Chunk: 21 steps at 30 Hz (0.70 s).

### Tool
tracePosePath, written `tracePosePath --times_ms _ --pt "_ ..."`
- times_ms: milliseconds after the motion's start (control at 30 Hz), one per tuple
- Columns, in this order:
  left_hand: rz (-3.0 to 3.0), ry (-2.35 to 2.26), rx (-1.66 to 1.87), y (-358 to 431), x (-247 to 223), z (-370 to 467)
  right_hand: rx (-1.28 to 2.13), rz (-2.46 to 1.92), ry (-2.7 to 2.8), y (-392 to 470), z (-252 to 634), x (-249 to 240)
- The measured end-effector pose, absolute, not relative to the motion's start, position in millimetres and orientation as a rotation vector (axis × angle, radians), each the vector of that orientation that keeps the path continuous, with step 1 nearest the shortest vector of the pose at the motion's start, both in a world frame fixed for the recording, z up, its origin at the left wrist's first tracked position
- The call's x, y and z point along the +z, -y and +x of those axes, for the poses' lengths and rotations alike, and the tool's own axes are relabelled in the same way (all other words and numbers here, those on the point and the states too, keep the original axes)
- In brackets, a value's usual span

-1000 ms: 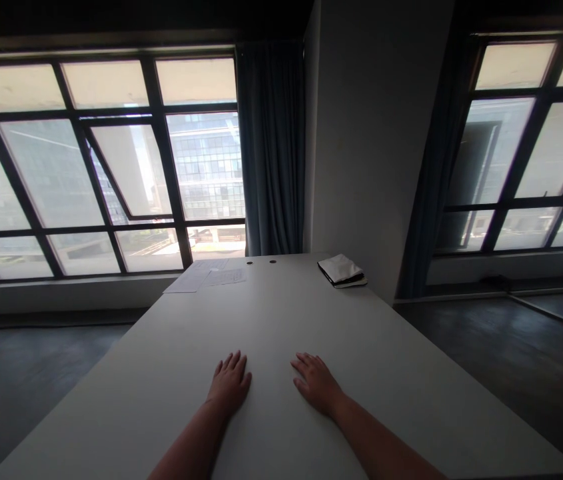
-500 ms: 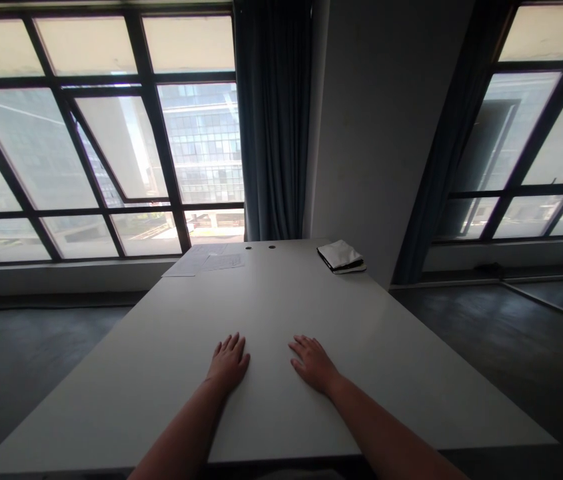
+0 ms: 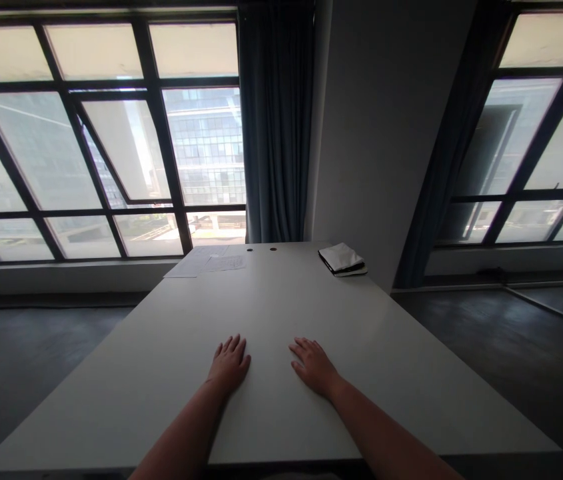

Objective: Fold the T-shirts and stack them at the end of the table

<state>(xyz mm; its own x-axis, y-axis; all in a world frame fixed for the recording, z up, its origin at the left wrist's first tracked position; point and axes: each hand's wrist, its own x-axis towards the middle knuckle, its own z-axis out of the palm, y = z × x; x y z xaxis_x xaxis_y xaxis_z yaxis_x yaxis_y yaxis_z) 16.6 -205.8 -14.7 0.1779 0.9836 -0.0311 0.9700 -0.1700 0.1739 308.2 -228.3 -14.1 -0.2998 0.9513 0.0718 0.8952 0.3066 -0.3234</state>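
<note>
My left hand (image 3: 230, 363) lies palm down on the white table (image 3: 271, 307), its fingers stretched out and a little apart. To its right, my right hand (image 3: 312, 365) rests on the same tabletop, also palm down with fingers spread. Neither hand holds anything, and a strip of bare table separates them. A folded white cloth-like item with black edging (image 3: 342, 259) sits at the table's far right, beyond my right hand. Sheets of paper (image 3: 204, 261) with faint printing lie at the far left corner.
Two small dark round spots (image 3: 273, 249) mark the table's far edge. Behind it hang a dark blue curtain (image 3: 277, 133) and a grey pillar (image 3: 366, 133). A large window (image 3: 204, 147) with one tilted pane stands at the left, another window (image 3: 526, 140) at the right.
Both hands stay in place on the table. The view has shifted very slightly, so the background sits a little lower.
</note>
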Motion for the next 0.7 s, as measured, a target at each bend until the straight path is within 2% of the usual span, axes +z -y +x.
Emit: tracePosePath --times_ms 700 --pt "2.319 -1.903 0.090 207.5 -14.2 16.1 0.291 -1.636 2.353 221.0 314.5 -19.4"
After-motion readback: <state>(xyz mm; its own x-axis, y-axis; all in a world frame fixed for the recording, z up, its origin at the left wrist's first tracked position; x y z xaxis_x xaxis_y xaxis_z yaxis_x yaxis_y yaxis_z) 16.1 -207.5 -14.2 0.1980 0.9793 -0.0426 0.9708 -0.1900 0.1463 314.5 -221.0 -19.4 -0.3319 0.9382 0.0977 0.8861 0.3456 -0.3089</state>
